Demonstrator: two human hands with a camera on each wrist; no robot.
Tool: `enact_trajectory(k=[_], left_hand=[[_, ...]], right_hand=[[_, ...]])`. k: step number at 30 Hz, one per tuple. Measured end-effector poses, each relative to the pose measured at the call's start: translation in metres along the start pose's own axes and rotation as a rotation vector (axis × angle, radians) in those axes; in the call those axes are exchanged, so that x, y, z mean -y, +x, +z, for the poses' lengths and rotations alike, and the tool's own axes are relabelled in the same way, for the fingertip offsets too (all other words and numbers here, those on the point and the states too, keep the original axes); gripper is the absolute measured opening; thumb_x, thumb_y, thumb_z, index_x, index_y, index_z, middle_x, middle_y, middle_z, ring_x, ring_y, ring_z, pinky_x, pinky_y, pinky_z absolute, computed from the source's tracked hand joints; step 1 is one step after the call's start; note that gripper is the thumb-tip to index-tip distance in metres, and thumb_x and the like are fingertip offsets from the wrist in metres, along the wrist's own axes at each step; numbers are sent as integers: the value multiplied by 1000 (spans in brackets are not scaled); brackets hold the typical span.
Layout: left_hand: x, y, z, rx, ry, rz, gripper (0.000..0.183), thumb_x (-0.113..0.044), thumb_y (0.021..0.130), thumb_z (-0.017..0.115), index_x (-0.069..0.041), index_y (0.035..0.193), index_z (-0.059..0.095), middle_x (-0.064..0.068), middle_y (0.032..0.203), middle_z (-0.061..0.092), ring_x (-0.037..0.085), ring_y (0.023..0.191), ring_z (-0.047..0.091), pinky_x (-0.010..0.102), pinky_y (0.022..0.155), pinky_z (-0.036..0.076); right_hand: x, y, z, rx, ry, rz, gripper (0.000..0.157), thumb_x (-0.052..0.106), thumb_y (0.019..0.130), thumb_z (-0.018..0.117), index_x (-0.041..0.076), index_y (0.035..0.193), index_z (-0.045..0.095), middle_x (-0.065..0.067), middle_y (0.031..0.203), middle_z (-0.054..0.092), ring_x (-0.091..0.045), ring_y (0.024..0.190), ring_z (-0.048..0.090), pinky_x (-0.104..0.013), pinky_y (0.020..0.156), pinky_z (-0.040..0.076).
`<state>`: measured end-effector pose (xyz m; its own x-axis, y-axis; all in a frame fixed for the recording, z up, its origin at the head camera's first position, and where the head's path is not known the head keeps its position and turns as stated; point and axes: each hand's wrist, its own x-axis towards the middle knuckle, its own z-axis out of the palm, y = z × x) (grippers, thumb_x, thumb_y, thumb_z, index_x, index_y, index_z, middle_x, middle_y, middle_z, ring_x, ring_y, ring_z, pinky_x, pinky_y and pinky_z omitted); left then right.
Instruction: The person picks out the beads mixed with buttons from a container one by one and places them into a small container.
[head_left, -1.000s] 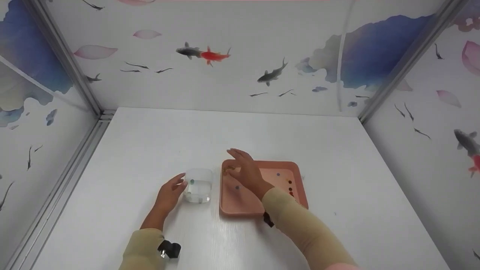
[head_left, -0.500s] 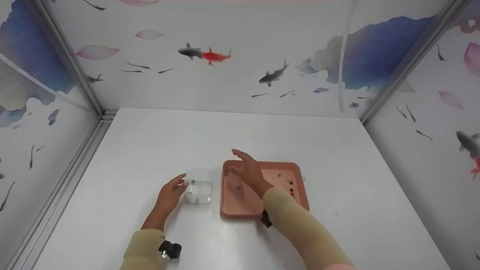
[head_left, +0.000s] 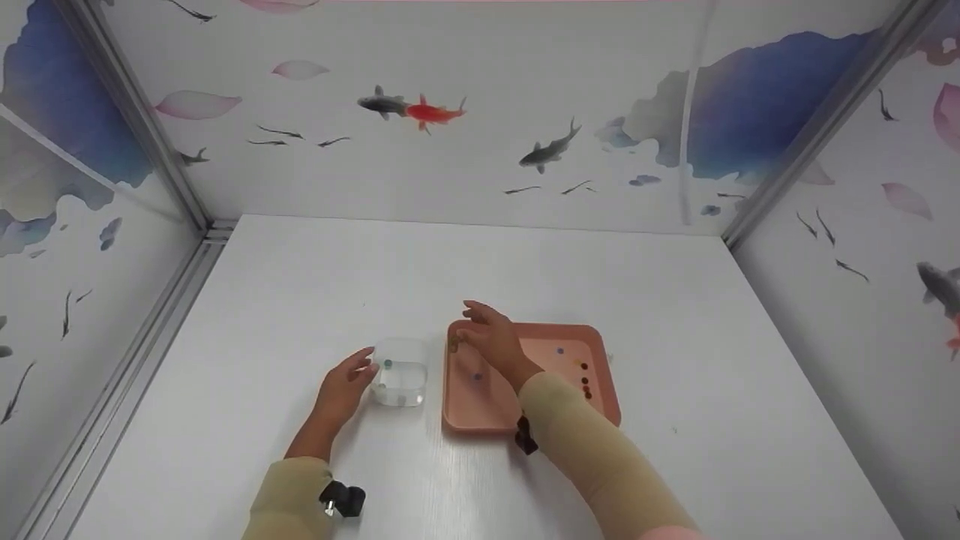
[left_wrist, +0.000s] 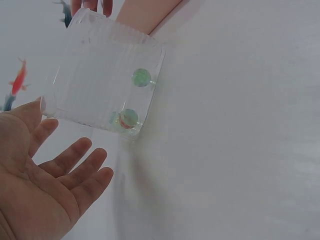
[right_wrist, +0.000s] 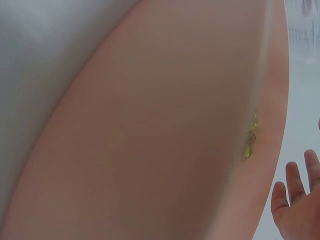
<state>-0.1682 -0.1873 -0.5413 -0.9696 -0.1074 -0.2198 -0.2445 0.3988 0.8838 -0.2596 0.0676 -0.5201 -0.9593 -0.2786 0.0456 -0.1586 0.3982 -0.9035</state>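
Observation:
My left hand (head_left: 341,386) is at the left side of a clear plastic box (left_wrist: 90,60), its thumb and index finger at the rim and the other fingers spread. Inside the box are greenish glass marbles (left_wrist: 141,77). My right hand (head_left: 495,341) is over the far left corner of a pink tray (head_left: 480,427), fingers stretched out past the rim. Its thumb side is right at some yellow-green marbles (right_wrist: 251,137) lying in that corner. In the right wrist view several straight fingers (right_wrist: 295,185) of this hand show; the rest is out of frame.
A blue marble (head_left: 477,376) lies in the tray's left half, another blue marble (head_left: 560,351) towards the far right. Dark and reddish marbles (head_left: 585,381) line up along the tray's right side. The white table (head_left: 465,262) is bounded by printed walls.
The right hand shifts slightly within the tray's far left corner, its thumb side drawing closer to the yellow-green marbles. The left hand keeps its place at the box.

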Motion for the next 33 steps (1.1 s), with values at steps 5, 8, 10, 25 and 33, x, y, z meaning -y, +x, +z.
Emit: enact_trajectory(k=[5, 8, 10, 25, 33], left_hand=[[-1, -1, 0, 5, -12, -4, 48, -27, 101, 50, -9, 146, 42, 23, 143, 46, 40, 132, 43, 53, 105, 38], [-2, -1, -1, 7, -10, 14, 48, -27, 102, 49, -8, 146, 41, 23, 142, 46, 41, 132, 43, 54, 105, 38], [-3, -2, -2, 7, -7, 21, 48, -26, 102, 49, -8, 146, 41, 24, 142, 46, 41, 131, 43, 54, 105, 38], [0, -5, -4, 5, 3, 12, 49, -27, 102, 48, -9, 147, 41, 24, 143, 45, 42, 132, 42, 54, 105, 38], [-2, -3, -1, 19, 8, 12, 49, -27, 102, 48, -9, 147, 40, 23, 143, 45, 41, 132, 42, 54, 106, 37]], right_hand=[[-2, 2, 2, 3, 31, 25, 54, 16, 90, 69, 10, 140, 50, -12, 129, 59, -29, 123, 53, -44, 102, 44], [-4, 3, 3, 6, 78, 45, 53, 14, 90, 69, 8, 140, 51, -11, 126, 60, -29, 123, 53, -43, 101, 45], [-6, 3, 4, 9, 101, 68, 53, 12, 90, 68, 8, 140, 51, -10, 124, 61, -28, 122, 53, -41, 100, 45], [-10, 0, 11, 70, 106, 148, 54, 9, 93, 64, 9, 143, 46, -8, 131, 58, -27, 123, 53, -41, 100, 46], [-12, 0, 9, 53, 90, 144, 51, 5, 92, 63, 7, 141, 49, -8, 128, 60, -25, 121, 53, -40, 99, 47]])
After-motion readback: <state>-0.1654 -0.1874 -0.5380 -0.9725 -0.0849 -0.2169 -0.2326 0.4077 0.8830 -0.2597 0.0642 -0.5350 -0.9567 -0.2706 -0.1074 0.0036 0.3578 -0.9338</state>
